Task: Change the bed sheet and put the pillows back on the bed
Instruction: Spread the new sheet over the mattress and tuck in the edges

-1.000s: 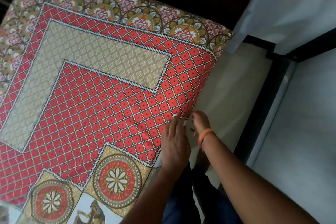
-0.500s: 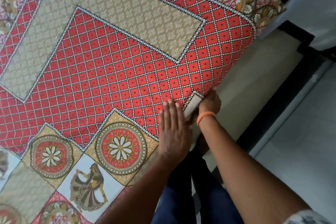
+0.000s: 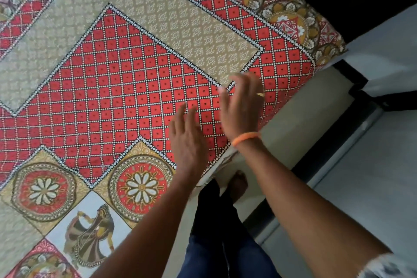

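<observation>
A patterned bed sheet (image 3: pixel 126 88) in red lattice, tan panels and flower medallions lies spread flat over the bed. My left hand (image 3: pixel 188 140) lies on it near the bed's right edge, fingers straight and together. My right hand (image 3: pixel 242 108), with an orange band at the wrist, is over the sheet beside it, fingers spread and blurred, holding nothing. A turned-up bit of the sheet's edge (image 3: pixel 222 161) shows below my right wrist. No pillows are in view.
Pale floor (image 3: pixel 300 119) runs along the bed's right side, bounded by a dark strip (image 3: pixel 334 149) and a light panel (image 3: pixel 370 183). My legs and a bare foot (image 3: pixel 239 183) stand close against the bed edge. Beyond the far end of the bed it is dark.
My right hand has left the sheet's side edge and come up over the top of the sheet, fingers spread. My left hand slid forward. The view shifted.
</observation>
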Available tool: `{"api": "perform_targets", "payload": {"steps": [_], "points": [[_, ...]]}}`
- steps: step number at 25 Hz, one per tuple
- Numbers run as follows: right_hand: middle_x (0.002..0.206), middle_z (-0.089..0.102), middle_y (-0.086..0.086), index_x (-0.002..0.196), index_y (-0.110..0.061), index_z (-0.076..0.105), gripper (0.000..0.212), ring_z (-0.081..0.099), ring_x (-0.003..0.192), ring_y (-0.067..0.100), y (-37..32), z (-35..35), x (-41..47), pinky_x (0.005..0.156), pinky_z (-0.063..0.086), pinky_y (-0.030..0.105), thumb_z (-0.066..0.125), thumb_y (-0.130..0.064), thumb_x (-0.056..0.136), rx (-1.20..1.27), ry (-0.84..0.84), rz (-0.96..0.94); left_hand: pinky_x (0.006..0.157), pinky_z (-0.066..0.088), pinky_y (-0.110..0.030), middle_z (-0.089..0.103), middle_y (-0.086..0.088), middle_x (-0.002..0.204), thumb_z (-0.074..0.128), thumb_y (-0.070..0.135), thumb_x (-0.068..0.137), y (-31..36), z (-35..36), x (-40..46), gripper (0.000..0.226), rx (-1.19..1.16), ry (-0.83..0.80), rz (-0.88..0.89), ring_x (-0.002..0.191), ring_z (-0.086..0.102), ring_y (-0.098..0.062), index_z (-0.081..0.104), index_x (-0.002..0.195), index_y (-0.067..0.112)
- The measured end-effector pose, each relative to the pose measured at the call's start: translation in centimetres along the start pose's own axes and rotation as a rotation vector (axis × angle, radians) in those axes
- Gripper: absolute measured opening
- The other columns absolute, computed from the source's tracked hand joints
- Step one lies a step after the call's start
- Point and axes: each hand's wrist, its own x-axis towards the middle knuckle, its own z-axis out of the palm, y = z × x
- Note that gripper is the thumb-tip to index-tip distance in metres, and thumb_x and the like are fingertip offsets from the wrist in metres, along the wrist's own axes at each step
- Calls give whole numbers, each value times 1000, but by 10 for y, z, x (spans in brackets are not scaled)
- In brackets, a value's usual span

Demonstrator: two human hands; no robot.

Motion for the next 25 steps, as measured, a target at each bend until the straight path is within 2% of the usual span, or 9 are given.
{"api": "perform_targets", "payload": {"steps": [3,5,10,13,16,19,21,23,25], "points": [[157,29,12,146,-16,40,56,25,145,31,-24,34,-6,118,17,49,33,-49,100,-303,-536,-485,121,11,-52,7,-19,164,34,26,106,-31,11,4,54,137,-183,-94,152,2,-35,22,156,11],[164,12,5,155,-26,22,64,12,151,27,9,35,3,121,7,51,23,-58,99,-415,-605,-521,123,3,-52,-4,-15,165,21,39,107,-34,19,-3,58,158,-233,-94,152,-10,-32,8,159,17],[164,5,9,157,-21,9,71,6,151,31,102,-27,44,119,7,51,20,-60,98,-568,-417,66,122,-6,-50,-18,-19,162,14,48,105,2,27,-19,68,187,-407,145,150,-18,-34,-6,156,8],[162,7,20,156,-11,9,74,4,149,40,81,-30,76,120,8,55,19,-56,98,-434,-244,553,122,15,-50,9,-17,164,23,39,107,23,12,-1,58,-188,-512,199,152,6,-32,24,155,7],[161,16,18,153,-12,21,68,12,148,37,2,20,90,119,11,52,27,-54,100,-307,-324,51,114,36,-46,43,-21,150,35,17,105,8,-8,42,41,-334,-195,73,139,40,-33,49,141,3],[164,7,10,156,-20,15,67,7,151,30,-53,75,69,121,8,51,20,-57,100,-333,-701,-620,122,16,-52,20,-26,159,39,10,101,-49,-18,93,52,-54,-58,-142,149,16,-39,30,152,3],[164,0,4,156,-28,8,69,4,151,29,-35,89,93,120,8,54,17,-63,97,-479,-795,-789,123,4,-53,-3,-22,163,27,31,106,-89,-20,109,59,98,-149,-262,151,-6,-36,8,158,9],[164,-1,5,156,-29,7,77,4,151,30,4,79,131,120,8,55,19,-71,93,-622,-679,-592,123,-2,-52,-14,-21,162,11,48,105,-106,-19,107,66,183,-217,-248,150,-18,-34,-4,158,12],[164,1,12,157,-22,8,81,2,150,33,42,57,166,119,7,57,20,-70,93,-644,-475,-135,122,-6,-50,-14,-24,161,7,57,102,-102,-18,101,75,209,-246,-201,149,-19,-36,-5,157,8]]}}
